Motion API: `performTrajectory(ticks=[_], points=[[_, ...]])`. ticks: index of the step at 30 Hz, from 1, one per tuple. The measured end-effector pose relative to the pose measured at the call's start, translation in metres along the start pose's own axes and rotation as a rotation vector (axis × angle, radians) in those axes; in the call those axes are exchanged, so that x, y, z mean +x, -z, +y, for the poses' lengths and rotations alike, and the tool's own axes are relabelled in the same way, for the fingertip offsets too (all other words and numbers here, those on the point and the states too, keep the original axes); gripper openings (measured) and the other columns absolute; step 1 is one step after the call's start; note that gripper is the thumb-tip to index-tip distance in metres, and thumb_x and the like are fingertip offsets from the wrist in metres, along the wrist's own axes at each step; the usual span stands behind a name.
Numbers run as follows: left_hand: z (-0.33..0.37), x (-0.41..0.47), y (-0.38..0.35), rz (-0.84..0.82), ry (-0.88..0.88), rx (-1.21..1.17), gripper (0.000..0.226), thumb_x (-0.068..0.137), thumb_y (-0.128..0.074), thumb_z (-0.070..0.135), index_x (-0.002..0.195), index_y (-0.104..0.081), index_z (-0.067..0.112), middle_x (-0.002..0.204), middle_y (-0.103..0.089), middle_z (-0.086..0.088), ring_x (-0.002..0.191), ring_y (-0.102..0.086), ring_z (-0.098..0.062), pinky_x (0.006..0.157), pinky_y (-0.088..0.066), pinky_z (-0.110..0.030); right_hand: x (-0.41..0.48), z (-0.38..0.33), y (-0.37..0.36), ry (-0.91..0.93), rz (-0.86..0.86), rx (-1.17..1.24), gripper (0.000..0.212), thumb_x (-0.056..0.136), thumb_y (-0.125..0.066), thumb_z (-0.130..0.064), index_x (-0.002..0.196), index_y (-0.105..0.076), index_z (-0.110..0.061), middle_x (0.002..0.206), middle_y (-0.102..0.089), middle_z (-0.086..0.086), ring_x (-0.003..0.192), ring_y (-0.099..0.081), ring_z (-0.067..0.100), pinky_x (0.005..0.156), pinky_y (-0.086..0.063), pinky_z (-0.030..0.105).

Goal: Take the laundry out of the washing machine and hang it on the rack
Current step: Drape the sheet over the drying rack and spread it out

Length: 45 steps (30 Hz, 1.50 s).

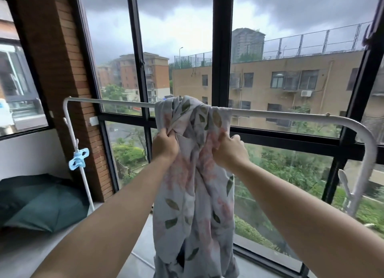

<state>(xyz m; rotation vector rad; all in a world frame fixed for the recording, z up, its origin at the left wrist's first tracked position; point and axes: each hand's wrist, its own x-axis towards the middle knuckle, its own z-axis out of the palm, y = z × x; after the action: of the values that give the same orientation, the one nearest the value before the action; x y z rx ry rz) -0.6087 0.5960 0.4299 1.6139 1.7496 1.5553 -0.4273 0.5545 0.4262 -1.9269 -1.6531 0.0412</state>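
Note:
A pale grey cloth (193, 205) printed with pink flowers and green leaves hangs bunched over the top bar of a white clothes rack (291, 113). It drapes down in front of the bar to the bottom of the view. My left hand (165, 145) grips a fold of the cloth just below the bar on its left side. Beside it, my right hand (229, 149) grips the fabric on the right side at about the same height. The washing machine is not in view.
Large black-framed windows (221, 49) stand right behind the rack. A blue clothes peg (78, 158) is clipped to the rack's left upright. A dark green open umbrella (41, 203) lies on the floor at the left, beside a brick pillar (68, 69).

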Motion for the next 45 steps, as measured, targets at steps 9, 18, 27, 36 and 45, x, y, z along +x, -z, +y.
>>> performTrajectory(ticks=[9, 18, 27, 36, 45], points=[[0.019, 0.035, 0.042, 0.129, 0.012, -0.168, 0.021, 0.1, -0.048, 0.029, 0.093, -0.052, 0.009, 0.101, -0.064, -0.017, 0.086, -0.055, -0.03, 0.069, -0.034, -0.03, 0.015, -0.015, 0.005, -0.264, 0.152, 0.798, 0.02, 0.088, -0.056, -0.02, 0.1, -0.042, -0.011, 0.083, -0.055, 0.003, 0.065, -0.052, 0.016, 0.044, -0.036, 0.024], [0.045, 0.036, 0.071, -0.675, 0.391, -0.721, 0.069, 0.085, -0.049, 0.073, 0.09, -0.078, 0.011, 0.086, -0.072, -0.013, 0.084, -0.069, -0.029, 0.08, -0.053, -0.036, 0.015, -0.031, 0.008, -0.265, 0.151, 0.864, 0.033, 0.086, -0.06, -0.045, 0.087, -0.07, -0.013, 0.078, -0.065, 0.002, 0.076, -0.063, 0.023, 0.067, -0.047, 0.032], [0.059, 0.059, 0.065, -0.738, 0.269, -0.754, 0.022, 0.093, -0.059, 0.022, 0.104, -0.075, 0.013, 0.095, -0.075, -0.01, 0.096, -0.069, -0.028, 0.091, -0.053, -0.037, 0.022, -0.048, 0.02, -0.218, 0.359, 0.888, 0.03, 0.099, -0.046, -0.04, 0.088, -0.056, -0.014, 0.08, -0.058, 0.001, 0.073, -0.055, 0.02, 0.062, -0.043, 0.032], [0.057, 0.082, 0.041, -0.335, -0.068, -0.378, 0.049, 0.072, -0.085, 0.026, 0.109, -0.056, 0.01, 0.106, -0.066, -0.004, 0.098, -0.065, -0.022, 0.091, -0.055, -0.037, 0.056, -0.054, 0.057, -0.14, 0.491, 0.679, 0.028, 0.102, -0.043, -0.028, 0.09, -0.063, -0.012, 0.079, -0.061, 0.003, 0.076, -0.057, 0.024, 0.064, -0.04, 0.033], [0.066, 0.12, -0.001, -0.156, -0.419, 0.321, 0.037, 0.09, -0.057, 0.047, 0.101, -0.061, 0.012, 0.108, -0.066, -0.017, 0.098, -0.061, -0.036, 0.077, -0.047, -0.035, 0.101, -0.054, 0.098, -0.244, 0.464, 0.753, 0.024, 0.097, -0.052, -0.018, 0.106, -0.067, -0.001, 0.085, -0.06, 0.006, 0.088, -0.062, 0.026, 0.066, -0.047, 0.033]])
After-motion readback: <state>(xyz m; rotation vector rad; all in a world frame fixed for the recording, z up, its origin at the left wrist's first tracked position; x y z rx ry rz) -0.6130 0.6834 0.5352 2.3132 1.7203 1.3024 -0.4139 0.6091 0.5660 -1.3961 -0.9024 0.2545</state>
